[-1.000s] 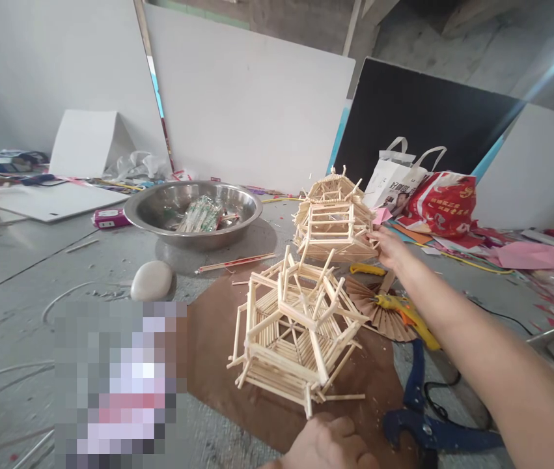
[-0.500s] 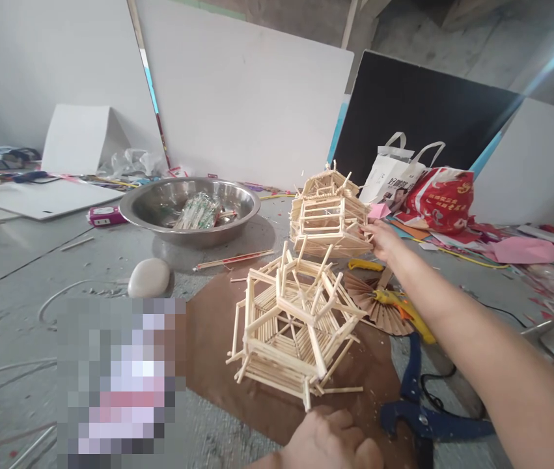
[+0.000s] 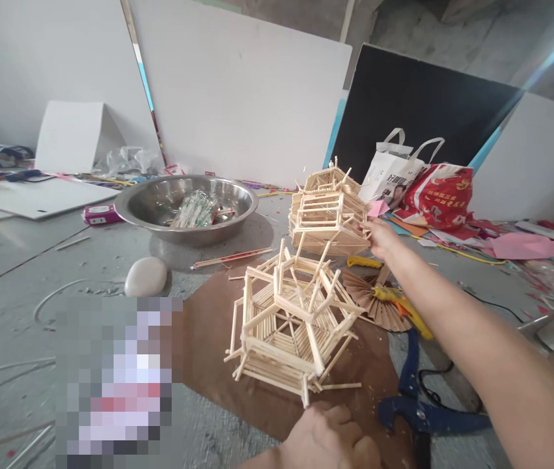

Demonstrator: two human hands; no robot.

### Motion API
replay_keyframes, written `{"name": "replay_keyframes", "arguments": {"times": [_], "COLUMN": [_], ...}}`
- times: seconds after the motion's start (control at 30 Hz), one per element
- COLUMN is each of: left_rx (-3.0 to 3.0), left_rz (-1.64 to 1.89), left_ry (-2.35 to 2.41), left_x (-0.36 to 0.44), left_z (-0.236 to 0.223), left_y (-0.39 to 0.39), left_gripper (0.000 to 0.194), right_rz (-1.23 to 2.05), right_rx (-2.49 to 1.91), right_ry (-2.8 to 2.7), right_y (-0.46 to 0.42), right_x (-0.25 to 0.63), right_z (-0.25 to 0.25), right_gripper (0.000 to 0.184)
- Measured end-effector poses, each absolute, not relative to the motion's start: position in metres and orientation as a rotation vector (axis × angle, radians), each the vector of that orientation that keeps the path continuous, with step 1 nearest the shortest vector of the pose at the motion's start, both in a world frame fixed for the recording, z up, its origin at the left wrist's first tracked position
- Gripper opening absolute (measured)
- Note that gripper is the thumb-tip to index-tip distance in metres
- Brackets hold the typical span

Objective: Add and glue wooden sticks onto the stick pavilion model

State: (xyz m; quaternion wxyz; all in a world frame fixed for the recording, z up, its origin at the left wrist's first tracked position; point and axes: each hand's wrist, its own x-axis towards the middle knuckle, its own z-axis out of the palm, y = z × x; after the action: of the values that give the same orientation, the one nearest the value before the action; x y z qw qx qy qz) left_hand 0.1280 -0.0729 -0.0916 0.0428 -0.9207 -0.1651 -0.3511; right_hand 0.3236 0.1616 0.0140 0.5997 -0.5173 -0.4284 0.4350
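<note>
Two models built of thin pale wooden sticks stand one behind the other. The nearer stick frame is an open six-sided tier with upright pieces, resting on brown paper. Behind it, a taller tiered stick pagoda has its right side gripped by my right hand; some of those fingertips are hidden behind it. My left hand is closed at the bottom, its knuckles upward, right by a stick end jutting from the nearer frame. Whatever its fingers hold is hidden.
Left of the models are a steel basin with packaged sticks and a white oval object. On the right lie a yellow glue gun, a folded paper fan and a blue tool. Bags stand behind.
The view has shifted slightly. Both hands keep their places at the two stick models, and nothing else has visibly moved.
</note>
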Motion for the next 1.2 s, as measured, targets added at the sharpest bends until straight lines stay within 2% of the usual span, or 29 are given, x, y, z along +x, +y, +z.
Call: {"name": "replay_keyframes", "arguments": {"times": [1.2], "left_rx": [-2.827], "left_rz": [-1.108], "left_ry": [-0.467], "left_x": [0.129], "left_z": [-0.099], "left_y": [-0.072], "left_gripper": [0.024], "right_rz": [1.019], "right_rx": [-1.185], "right_ry": [-0.95], "right_y": [0.153], "right_x": [0.32], "right_z": [0.013], "right_gripper": [0.013]}}
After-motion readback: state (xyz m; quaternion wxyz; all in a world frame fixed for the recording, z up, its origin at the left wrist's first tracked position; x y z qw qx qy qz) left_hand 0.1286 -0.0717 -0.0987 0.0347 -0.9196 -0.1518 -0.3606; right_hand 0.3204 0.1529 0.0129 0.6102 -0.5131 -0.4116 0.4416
